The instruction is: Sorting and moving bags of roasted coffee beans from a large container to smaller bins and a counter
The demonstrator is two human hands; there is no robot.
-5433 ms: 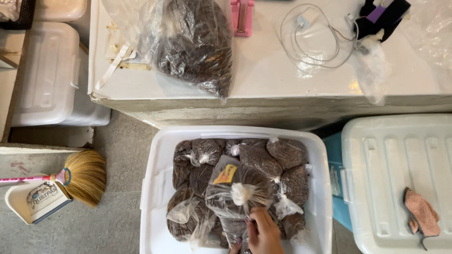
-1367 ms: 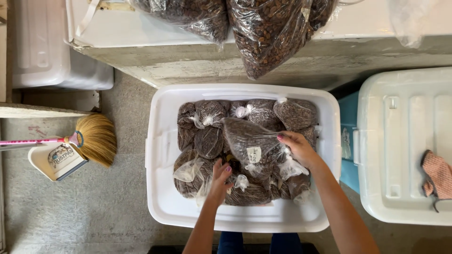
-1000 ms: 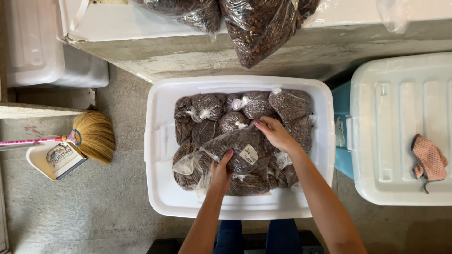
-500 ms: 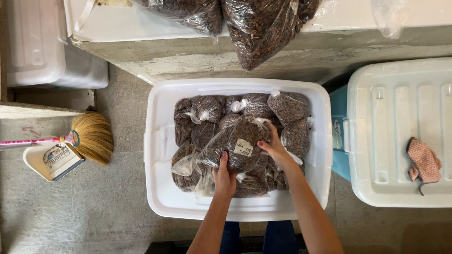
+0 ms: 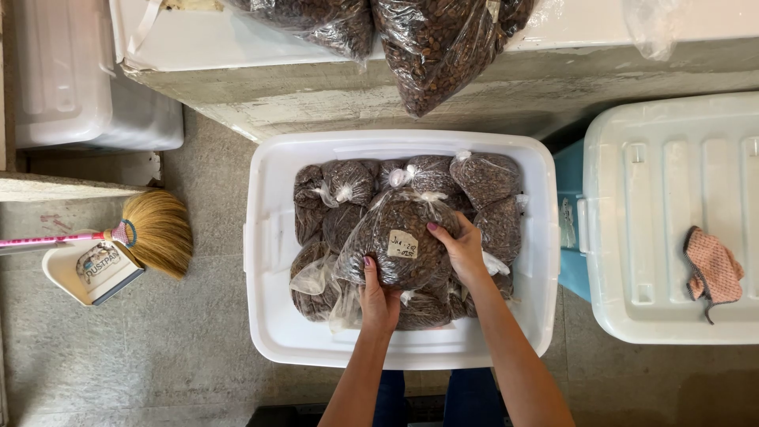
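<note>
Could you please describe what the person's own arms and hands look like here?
Both forearms are bare, with no sleeves, gloves, watch or bracelets in view. The nails on the left hand and the right hand are painted a dark pinkish-red. No rings can be made out.

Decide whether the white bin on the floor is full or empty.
Nearly full: the bin holds many tied bags of brown beans, and both hands grip the labelled top bag.

You get soft, even daylight here, bright without harsh shadows. The white bin [image 5: 269,316] and the lid [image 5: 672,158] at right sit near overexposure, losing some surface detail. Glare streaks the clear bags [image 5: 443,47] hanging off the table [image 5: 237,39]. A dim shadow lies under the table's edge. Focus is sharp throughout; straight edges bow slightly towards the corners.
</note>
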